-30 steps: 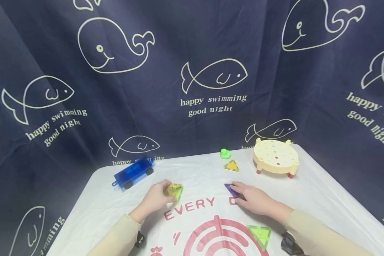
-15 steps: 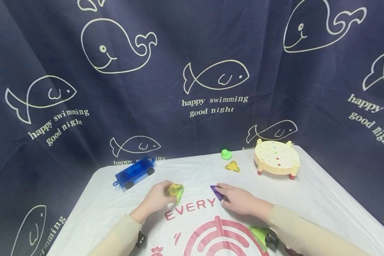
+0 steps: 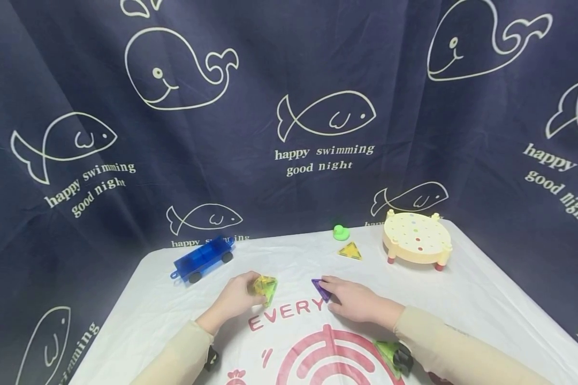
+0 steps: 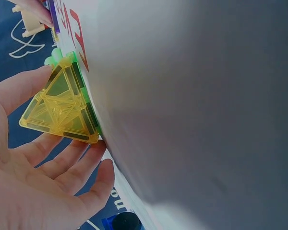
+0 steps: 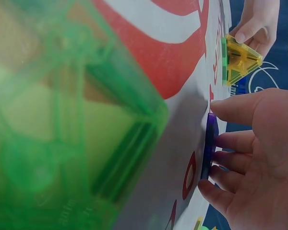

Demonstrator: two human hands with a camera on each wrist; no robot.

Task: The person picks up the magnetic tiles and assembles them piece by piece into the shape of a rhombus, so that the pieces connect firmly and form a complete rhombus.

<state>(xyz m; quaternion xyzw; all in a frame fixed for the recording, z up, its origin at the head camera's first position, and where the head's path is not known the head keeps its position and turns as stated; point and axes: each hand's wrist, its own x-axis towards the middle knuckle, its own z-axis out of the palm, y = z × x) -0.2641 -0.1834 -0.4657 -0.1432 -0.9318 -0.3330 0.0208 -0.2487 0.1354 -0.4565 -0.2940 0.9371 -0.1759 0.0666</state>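
Observation:
My left hand (image 3: 235,298) holds joined triangular magnetic tiles at the table's left middle. In the left wrist view, yellow tiles (image 4: 62,103) lean up from a green tile (image 4: 83,86) against the cloth, thumb at one corner and fingertips along the opposite side. Across a gap, my right hand (image 3: 358,301) grips a purple triangular magnetic tile (image 3: 320,290). That purple tile (image 5: 210,146) lies flat on the cloth in the right wrist view, thumb at one end and fingers over it. A separate light green tile (image 3: 386,353) lies below the right forearm, partly hidden by the black wrist camera (image 3: 402,359).
A blue wheeled toy wagon (image 3: 204,260) stands at the back left. Behind the right hand are a yellow triangular tile (image 3: 350,251), a green toy duck (image 3: 340,232) and a round cream pegboard (image 3: 416,238) on short legs. A dark printed curtain (image 3: 260,198) surrounds the table.
My right hand has slid left across the cloth with the purple tile, narrowing the gap to the left hand. Its wrist camera now overlaps the light green tile. The left hand stays put.

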